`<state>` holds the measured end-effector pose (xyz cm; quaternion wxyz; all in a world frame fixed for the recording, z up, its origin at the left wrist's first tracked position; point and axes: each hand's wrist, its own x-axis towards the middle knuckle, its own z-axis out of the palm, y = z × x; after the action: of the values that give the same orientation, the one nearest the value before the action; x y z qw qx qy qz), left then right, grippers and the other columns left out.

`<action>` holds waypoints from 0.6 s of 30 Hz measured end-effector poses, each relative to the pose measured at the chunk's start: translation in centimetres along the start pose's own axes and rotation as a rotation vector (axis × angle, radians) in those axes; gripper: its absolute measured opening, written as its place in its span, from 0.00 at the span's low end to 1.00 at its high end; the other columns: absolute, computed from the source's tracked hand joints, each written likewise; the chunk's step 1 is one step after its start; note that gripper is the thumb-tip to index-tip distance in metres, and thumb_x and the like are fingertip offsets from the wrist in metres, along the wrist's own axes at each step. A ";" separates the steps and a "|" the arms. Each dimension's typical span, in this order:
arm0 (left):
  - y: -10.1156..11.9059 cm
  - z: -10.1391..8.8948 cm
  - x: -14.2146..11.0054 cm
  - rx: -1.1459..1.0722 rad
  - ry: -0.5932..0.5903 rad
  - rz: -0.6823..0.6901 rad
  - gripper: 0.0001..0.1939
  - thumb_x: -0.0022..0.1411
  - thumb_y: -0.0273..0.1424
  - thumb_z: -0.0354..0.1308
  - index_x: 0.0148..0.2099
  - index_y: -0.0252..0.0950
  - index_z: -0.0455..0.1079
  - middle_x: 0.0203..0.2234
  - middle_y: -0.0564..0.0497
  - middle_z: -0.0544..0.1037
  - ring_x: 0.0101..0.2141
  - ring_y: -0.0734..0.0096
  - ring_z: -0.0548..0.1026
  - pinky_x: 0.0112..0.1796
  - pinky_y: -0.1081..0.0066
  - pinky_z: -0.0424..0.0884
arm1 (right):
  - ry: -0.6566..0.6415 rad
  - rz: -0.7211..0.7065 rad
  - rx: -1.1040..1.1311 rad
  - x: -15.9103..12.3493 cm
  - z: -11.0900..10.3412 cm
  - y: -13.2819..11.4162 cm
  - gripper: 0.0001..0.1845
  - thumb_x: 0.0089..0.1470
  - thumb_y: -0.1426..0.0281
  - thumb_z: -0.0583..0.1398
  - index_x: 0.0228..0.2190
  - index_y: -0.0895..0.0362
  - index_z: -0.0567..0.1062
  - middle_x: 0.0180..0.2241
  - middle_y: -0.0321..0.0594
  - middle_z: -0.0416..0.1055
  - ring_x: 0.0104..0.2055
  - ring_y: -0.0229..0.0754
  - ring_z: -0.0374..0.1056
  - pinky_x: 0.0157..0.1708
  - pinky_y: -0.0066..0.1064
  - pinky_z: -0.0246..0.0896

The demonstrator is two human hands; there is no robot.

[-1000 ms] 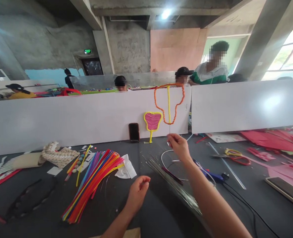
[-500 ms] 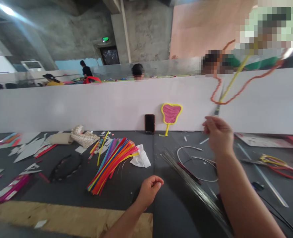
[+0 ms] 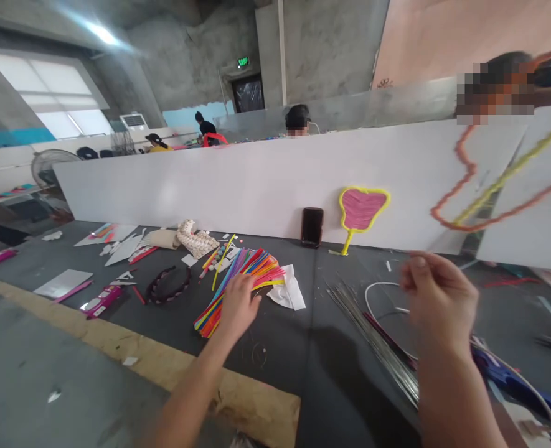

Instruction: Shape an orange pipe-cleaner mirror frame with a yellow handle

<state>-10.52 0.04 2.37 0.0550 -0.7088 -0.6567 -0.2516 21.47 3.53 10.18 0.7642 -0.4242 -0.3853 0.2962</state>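
My right hand (image 3: 438, 295) is closed on the thin stem of an orange pipe-cleaner outline (image 3: 462, 205) with a yellow middle rib, held up and tilted to the right. My left hand (image 3: 238, 305) reaches out over the bundle of coloured pipe cleaners (image 3: 240, 280) on the dark table, fingers curled down onto them. A finished pink fan with yellow edge (image 3: 362, 211) leans on the white partition (image 3: 256, 180), beside a dark phone (image 3: 312, 227).
A sheaf of thin metal wires (image 3: 373, 330) and a white wire hoop (image 3: 380, 295) lie right of centre. A dark headband (image 3: 167, 286), paper scraps (image 3: 116, 249) and a crumpled tissue (image 3: 289, 292) lie left. Other people sit behind the partition. The table's wooden edge (image 3: 163, 367) runs diagonally.
The view has swung left. My left hand has moved forward from near the table edge onto the coloured pipe cleaners. My right hand still holds the orange outline, now tilted further right.
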 end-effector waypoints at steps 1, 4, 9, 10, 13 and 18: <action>-1.4 -0.3 0.4 0.119 -0.037 -0.072 0.26 0.56 0.29 0.56 0.57 0.35 0.60 0.53 0.38 0.67 0.56 0.50 0.61 0.53 0.52 0.58 | -0.009 0.014 -0.003 0.0 0.1 0.2 0.11 0.45 0.62 0.65 0.30 0.56 0.76 0.20 0.33 0.67 0.17 0.32 0.57 0.17 0.27 0.50; -4.2 -0.4 0.5 0.322 -0.239 -0.271 0.35 0.54 0.35 0.58 0.62 0.33 0.52 0.58 0.34 0.61 0.57 0.44 0.58 0.50 0.50 0.60 | -0.041 0.035 -0.019 0.1 0.1 0.5 0.14 0.46 0.61 0.64 0.32 0.58 0.75 0.20 0.33 0.68 0.17 0.30 0.58 0.17 0.24 0.51; -5.2 0.0 -0.8 0.326 -0.314 -0.274 0.32 0.58 0.36 0.53 0.63 0.34 0.50 0.57 0.36 0.62 0.57 0.51 0.60 0.50 0.55 0.62 | -0.103 0.034 -0.007 -0.2 0.1 0.5 0.14 0.47 0.61 0.63 0.32 0.59 0.75 0.21 0.33 0.67 0.18 0.30 0.58 0.17 0.24 0.52; -5.1 0.0 -0.8 0.314 -0.296 -0.282 0.31 0.58 0.36 0.53 0.63 0.35 0.51 0.58 0.36 0.62 0.57 0.50 0.59 0.50 0.53 0.61 | -0.131 0.047 -0.015 -0.4 0.1 0.6 0.14 0.47 0.61 0.63 0.32 0.59 0.75 0.21 0.34 0.68 0.18 0.31 0.58 0.17 0.24 0.52; -4.2 -0.2 0.1 0.197 -0.138 -0.285 0.30 0.58 0.36 0.53 0.61 0.34 0.54 0.58 0.35 0.60 0.58 0.47 0.57 0.52 0.48 0.57 | -0.279 0.114 -0.070 -1.7 0.7 1.5 0.15 0.47 0.60 0.63 0.33 0.59 0.75 0.22 0.36 0.69 0.18 0.31 0.57 0.17 0.24 0.52; 1.4 0.1 2.5 -0.508 -0.110 -0.092 0.24 0.60 0.41 0.51 0.57 0.38 0.63 0.53 0.43 0.69 0.54 0.56 0.66 0.53 0.58 0.61 | -0.547 0.326 -0.067 -5.9 2.0 4.2 0.18 0.46 0.57 0.62 0.31 0.59 0.74 0.20 0.36 0.67 0.18 0.31 0.54 0.17 0.24 0.49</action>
<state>-9.07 2.14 3.70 -0.1721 -0.6818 -0.6060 -0.3719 16.11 1.72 5.15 0.5603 -0.4096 -0.5131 0.5050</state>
